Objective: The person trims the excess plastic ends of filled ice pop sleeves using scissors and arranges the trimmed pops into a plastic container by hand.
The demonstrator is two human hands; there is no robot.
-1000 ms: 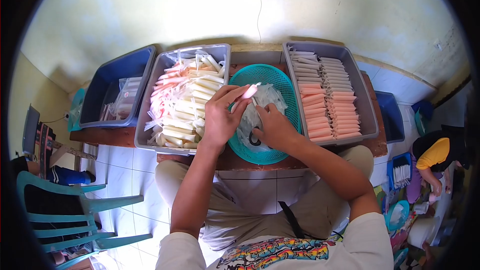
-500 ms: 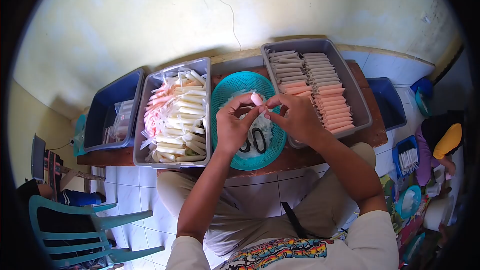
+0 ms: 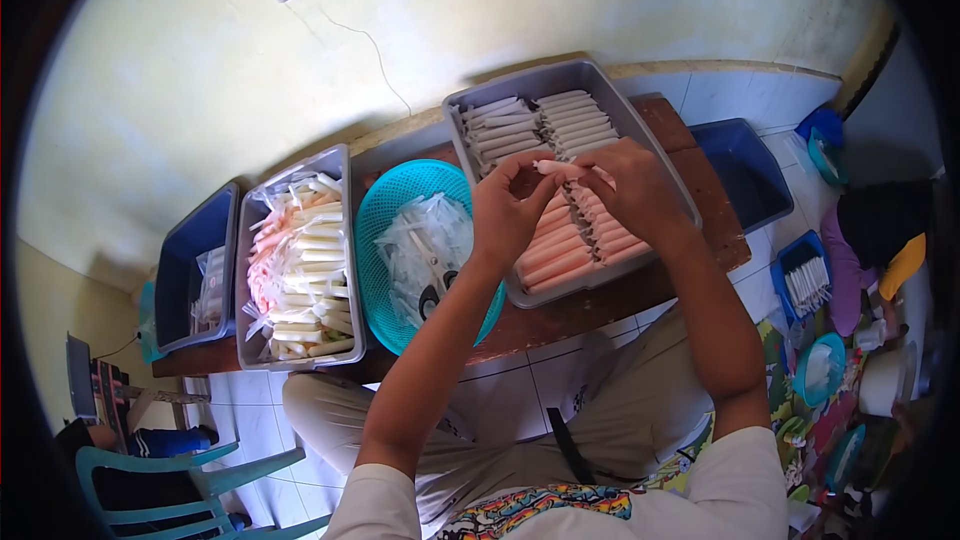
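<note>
Between the fingertips of my left hand point(image 3: 508, 206) and my right hand point(image 3: 634, 188) is one pink stick point(image 3: 563, 170), each hand pinching an end. Both hands are over the right grey tray point(image 3: 682, 183), where white sticks point(image 3: 575, 120) lie in rows at the back and pink sticks point(image 3: 556, 252) in rows nearer me. Left of my hands, a teal basket point(image 3: 376, 202) holds clear plastic scraps point(image 3: 408, 275) and scissors point(image 3: 434, 270) with black handles.
Further left are a grey tray point(image 3: 349, 240) of jumbled wrapped sticks and a blue bin point(image 3: 182, 270). Another blue bin point(image 3: 745, 175) is beyond the table's right end. A person point(image 3: 880, 230) is at the far right; a teal chair point(image 3: 190, 485) stands lower left.
My view has turned right. Both hands have moved from over the teal basket to over the right tray with the pink stick. The scissors, earlier in my right hand, now lie in the basket.
</note>
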